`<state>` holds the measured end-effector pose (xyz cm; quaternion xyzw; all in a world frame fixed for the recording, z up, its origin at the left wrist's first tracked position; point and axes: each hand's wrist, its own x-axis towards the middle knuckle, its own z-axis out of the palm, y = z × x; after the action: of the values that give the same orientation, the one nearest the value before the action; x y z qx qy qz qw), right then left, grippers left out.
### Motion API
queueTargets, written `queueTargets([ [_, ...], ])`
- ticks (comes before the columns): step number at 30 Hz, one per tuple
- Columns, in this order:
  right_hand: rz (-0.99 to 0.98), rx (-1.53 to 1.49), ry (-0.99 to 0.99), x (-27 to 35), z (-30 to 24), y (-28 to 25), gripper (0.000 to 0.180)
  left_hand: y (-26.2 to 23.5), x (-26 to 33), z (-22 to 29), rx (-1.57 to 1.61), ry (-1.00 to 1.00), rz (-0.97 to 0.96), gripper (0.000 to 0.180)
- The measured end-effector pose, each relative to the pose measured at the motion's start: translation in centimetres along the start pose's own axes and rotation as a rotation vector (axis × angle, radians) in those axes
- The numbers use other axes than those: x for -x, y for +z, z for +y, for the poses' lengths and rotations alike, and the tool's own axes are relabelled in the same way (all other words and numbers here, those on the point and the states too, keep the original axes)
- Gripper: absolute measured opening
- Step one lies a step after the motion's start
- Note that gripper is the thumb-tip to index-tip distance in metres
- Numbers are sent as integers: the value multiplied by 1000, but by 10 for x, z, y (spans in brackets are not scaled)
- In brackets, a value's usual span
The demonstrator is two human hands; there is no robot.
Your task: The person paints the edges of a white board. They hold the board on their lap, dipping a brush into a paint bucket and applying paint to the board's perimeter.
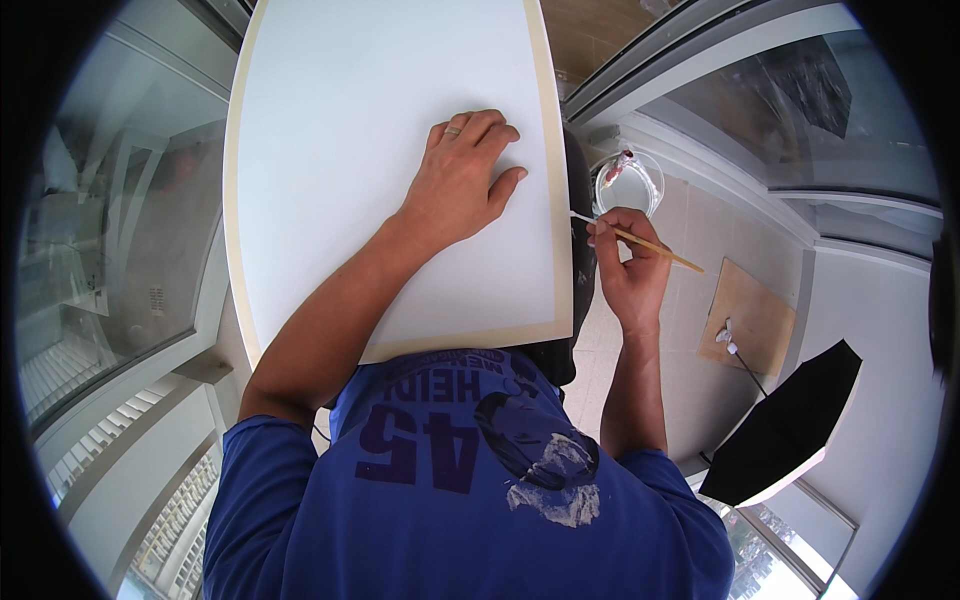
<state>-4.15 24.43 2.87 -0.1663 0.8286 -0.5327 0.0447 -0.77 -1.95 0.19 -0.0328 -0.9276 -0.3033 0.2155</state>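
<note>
A large white board [390, 140] with a tan tape border lies in front of me, its near edge against my blue shirt. My left hand [465, 175] lies on it right of the middle, holding nothing, with the thumb apart and the fingers bent loosely. A ring shows on one finger. Just past the board's right edge, my right hand [632, 265] pinches a thin paintbrush [672, 252] with a yellowish wooden handle. The brush's whitish tip points left toward the taped edge; whether it touches cannot be made out.
Beyond my right hand stands a clear round container [630, 190] with a crumpled, reddish-marked tube [618, 167] at its rim. A brown board [748, 318] lies on the tiled floor at right. A black lamp softbox [785, 430] stands nearer. Glass panels [130, 230] flank both sides.
</note>
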Motion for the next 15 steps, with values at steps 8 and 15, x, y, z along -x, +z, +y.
queueTargets([
  [8,-66,100,-19,3,-7,-9,7,0,0,0,-10,2,2,36],
  [15,-17,53,-38,-4,-5,-3,7,0,0,0,-2,-2,-4,36],
])
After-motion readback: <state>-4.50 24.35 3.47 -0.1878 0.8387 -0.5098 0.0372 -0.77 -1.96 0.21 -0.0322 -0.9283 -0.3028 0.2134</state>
